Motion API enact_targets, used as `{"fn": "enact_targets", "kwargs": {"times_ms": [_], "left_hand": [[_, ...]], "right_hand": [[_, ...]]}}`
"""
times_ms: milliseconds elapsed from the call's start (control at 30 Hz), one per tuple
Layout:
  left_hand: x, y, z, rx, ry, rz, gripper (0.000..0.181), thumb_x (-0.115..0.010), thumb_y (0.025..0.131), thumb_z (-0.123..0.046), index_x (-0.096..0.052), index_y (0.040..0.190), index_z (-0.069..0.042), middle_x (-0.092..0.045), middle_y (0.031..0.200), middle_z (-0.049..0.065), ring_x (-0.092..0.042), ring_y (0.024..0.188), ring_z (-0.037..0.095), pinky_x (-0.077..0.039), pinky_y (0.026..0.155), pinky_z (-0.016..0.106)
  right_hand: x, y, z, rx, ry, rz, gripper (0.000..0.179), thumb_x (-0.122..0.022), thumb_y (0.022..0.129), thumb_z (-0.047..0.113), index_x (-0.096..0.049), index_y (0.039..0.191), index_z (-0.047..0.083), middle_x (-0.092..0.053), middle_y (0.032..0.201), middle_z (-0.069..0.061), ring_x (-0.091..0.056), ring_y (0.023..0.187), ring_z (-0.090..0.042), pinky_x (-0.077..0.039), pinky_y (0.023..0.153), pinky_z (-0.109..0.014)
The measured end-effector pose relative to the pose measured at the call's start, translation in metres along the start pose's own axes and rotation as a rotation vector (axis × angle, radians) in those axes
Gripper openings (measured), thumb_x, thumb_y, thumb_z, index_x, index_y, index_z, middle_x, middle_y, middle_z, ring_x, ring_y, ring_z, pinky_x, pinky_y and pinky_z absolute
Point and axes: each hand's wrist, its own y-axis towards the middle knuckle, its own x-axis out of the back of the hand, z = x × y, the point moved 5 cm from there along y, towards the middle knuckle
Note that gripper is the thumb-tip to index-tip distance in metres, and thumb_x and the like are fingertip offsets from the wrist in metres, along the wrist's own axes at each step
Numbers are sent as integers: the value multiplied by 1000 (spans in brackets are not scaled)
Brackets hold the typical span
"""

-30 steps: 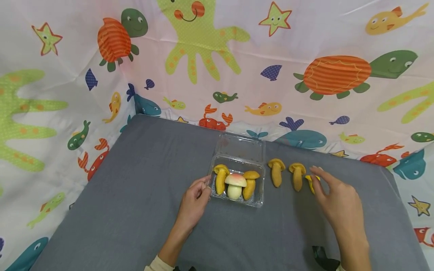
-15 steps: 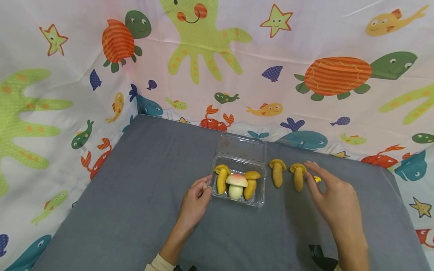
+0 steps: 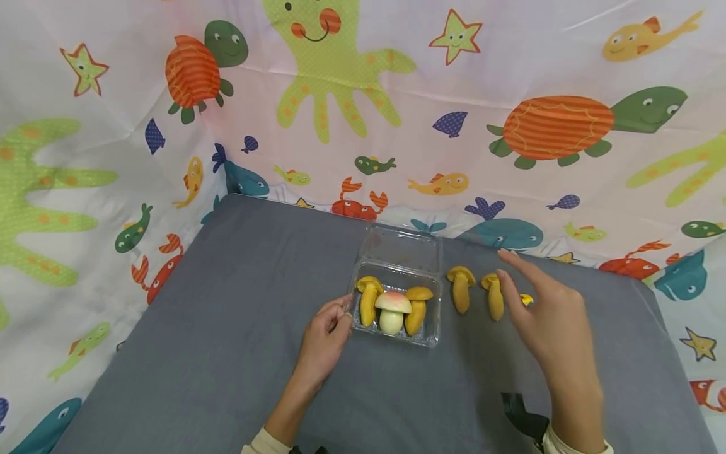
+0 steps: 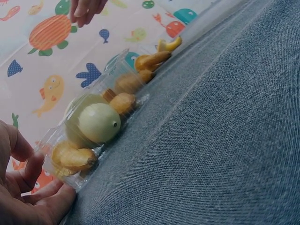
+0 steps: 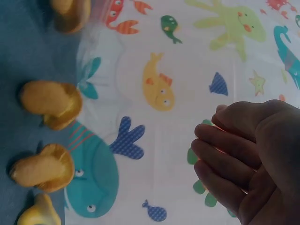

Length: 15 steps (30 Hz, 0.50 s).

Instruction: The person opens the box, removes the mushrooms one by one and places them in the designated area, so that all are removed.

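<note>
A clear plastic clamshell box [image 3: 401,247] lies with its lid folded back. Inside sit two yellow-brown toy mushrooms, one at the left [image 3: 368,306] and one at the right [image 3: 416,313], with a pale, pink-capped toy mushroom [image 3: 392,313] between them. My left hand [image 3: 324,337] pinches the box's left edge between thumb and fingers. Right of the box lie two more brown mushrooms, one nearer [image 3: 461,293] and one farther [image 3: 495,302]. Beyond them a bright yellow piece [image 5: 40,213] is partly hidden in the head view. Over these hovers my right hand [image 3: 547,321], thumb and forefinger apart, holding nothing.
A grey cloth [image 3: 244,328] covers the table. Behind and to the left hangs a curtain [image 3: 397,145] printed with sea animals, meeting the table's back edge close behind the box lid. A dark strap [image 3: 524,419] shows at the right wrist.
My right hand has moved left and upward from beside the yellow piece, past the farther brown mushroom. Its thumb and forefinger have spread slightly. My left hand stays on the box.
</note>
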Motion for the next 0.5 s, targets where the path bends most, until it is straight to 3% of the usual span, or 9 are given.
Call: {"fn": "enact_targets", "kwargs": {"times_ms": [233,500], "left_hand": [[0,0,-1,-5,-18,4,26,-57,98,-6,-56,72,-11,-65,144,5,-59,137,28,-47,101,47],[0,-1,-2,-12,-17,2,27,-57,98,-7,-55,72,-11,-65,144,6,-59,138,29,-46,97,47]], "right_hand": [[-5,8,15,59,57,3,46,-79,96,22,-69,141,21,-46,58,5,-13,40,2,-23,41,-26],[-17,13,37,109,97,80,47,-76,99,21,-67,145,22,-42,60,7,-23,40,-7,-31,43,-28]]}}
